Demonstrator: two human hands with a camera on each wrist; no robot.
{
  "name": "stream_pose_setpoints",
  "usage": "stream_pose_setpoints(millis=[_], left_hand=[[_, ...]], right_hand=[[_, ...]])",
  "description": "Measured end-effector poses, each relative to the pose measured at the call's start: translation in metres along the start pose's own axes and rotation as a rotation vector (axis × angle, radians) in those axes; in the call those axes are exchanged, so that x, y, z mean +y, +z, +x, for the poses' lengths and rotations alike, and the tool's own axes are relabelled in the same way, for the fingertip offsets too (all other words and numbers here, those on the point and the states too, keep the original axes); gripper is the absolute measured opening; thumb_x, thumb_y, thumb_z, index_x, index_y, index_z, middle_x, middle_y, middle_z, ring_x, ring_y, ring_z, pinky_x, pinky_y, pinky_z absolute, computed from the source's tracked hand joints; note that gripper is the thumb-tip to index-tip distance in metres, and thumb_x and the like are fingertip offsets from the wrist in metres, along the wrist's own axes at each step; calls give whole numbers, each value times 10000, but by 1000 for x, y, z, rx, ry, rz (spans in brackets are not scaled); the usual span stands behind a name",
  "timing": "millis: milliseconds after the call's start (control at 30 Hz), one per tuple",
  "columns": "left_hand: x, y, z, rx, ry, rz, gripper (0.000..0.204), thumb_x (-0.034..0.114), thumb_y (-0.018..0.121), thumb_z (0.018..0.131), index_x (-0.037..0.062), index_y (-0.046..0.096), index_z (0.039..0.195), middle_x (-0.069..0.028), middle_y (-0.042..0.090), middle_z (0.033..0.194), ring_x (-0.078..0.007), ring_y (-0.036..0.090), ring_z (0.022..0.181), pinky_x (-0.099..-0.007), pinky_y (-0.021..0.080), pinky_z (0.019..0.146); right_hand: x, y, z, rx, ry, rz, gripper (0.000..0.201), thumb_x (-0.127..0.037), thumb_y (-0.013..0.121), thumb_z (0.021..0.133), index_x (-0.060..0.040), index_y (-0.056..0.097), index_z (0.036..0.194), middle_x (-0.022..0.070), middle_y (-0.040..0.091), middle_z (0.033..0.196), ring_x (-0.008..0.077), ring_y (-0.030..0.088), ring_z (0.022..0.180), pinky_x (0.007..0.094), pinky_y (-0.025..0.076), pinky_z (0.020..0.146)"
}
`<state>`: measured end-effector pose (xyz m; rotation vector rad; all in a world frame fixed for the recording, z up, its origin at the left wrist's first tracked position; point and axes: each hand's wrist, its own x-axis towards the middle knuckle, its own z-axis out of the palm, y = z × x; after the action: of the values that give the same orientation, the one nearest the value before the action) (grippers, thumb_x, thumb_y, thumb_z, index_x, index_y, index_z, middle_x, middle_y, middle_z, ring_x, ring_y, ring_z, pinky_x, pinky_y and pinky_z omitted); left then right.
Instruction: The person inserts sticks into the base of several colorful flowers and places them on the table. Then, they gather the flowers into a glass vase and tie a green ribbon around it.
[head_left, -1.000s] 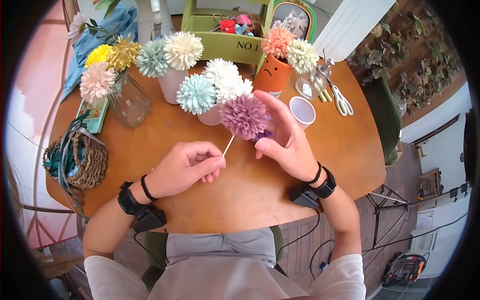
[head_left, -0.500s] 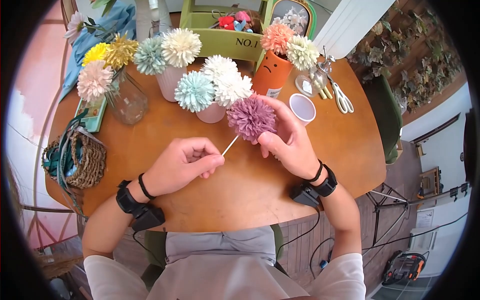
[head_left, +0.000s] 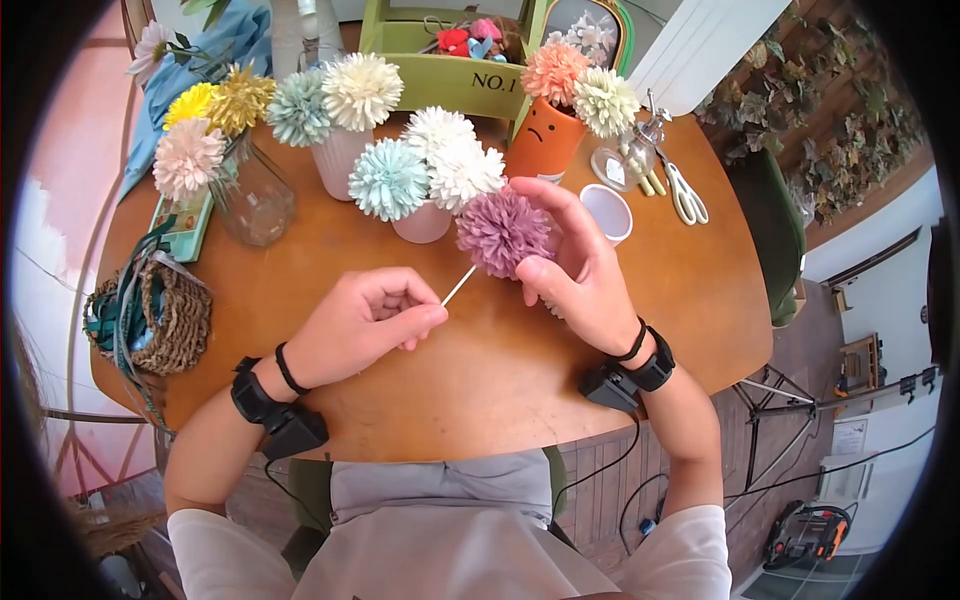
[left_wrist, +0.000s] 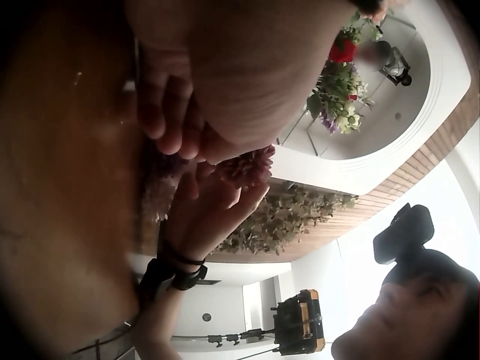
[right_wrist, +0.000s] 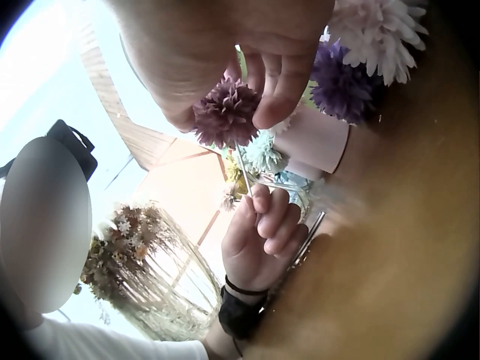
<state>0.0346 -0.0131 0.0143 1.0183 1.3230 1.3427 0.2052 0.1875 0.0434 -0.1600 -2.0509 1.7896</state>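
Observation:
A mauve pompom flower (head_left: 503, 233) is held over the table in front of a pink pot (head_left: 422, 223). Its thin white stem (head_left: 458, 286) slants down to the left hand (head_left: 365, 325), which pinches the end between thumb and curled fingers. Around the right side of the bloom curve the fingers and thumb of the right hand (head_left: 580, 270). From the right wrist view, the mauve flower (right_wrist: 226, 112) sits between the right hand's thumb and fingers, above the left hand (right_wrist: 262, 232) on the stem. The left wrist view shows the bloom (left_wrist: 249, 168) partly hidden.
The pot bears white and pale blue flowers (head_left: 388, 179). Behind stand a glass vase (head_left: 257, 205), an orange pot (head_left: 543, 143) and a green crate (head_left: 450, 88). A woven basket (head_left: 180, 322) is at the left; a white cup (head_left: 606, 212) and scissors (head_left: 686, 196) lie right.
The mauve flower has shifted right, its stem leaning further over. The right hand has closed in around the bloom, while the left hand keeps its pinch on the stem almost in place.

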Motion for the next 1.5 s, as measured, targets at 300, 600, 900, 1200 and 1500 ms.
stream_pose_setpoints(millis=[300, 600, 900, 1200, 1500], left_hand=[[0, 0, 0, -3, -8, 21, 142, 127, 623, 1022, 9, 664, 955, -1, 658, 806, -58, 614, 720, -216, 493, 658], [1, -3, 1, -3, 39, 15, 332, 209, 448, 1099, -18, 674, 1011, -15, 642, 796, -80, 602, 712, -231, 484, 660], [-3, -4, 1, -42, 37, 31, 308, 193, 464, 1092, -21, 681, 1054, -12, 642, 807, -79, 594, 722, -234, 481, 669], [-2, -4, 0, -50, 29, 53, 277, 193, 503, 1080, -12, 686, 1048, -3, 635, 805, -69, 581, 732, -230, 470, 666], [-2, -5, 1, -49, 22, 45, 264, 203, 528, 1073, -7, 681, 1034, 2, 632, 801, -65, 579, 730, -228, 464, 665]], right_hand=[[1, -1, 1, 33, 83, 19, 491, -135, 728, 953, -63, 502, 1383, 54, 608, 1279, 64, 627, 913, 199, 513, 613], [4, -2, 2, 104, 38, 78, 416, -92, 703, 966, -41, 533, 1342, 68, 618, 1267, 49, 604, 838, 194, 489, 588], [4, 0, 2, 142, -9, 68, 430, -92, 712, 962, -27, 521, 1342, 62, 619, 1230, 64, 594, 870, 204, 484, 588], [4, 0, 2, 126, -8, 56, 418, -104, 711, 965, -19, 524, 1329, 62, 606, 1250, 65, 606, 915, 199, 492, 590], [5, -2, 1, 116, -11, 36, 414, -104, 707, 967, -19, 523, 1327, 55, 633, 1206, 65, 610, 907, 196, 490, 589]])
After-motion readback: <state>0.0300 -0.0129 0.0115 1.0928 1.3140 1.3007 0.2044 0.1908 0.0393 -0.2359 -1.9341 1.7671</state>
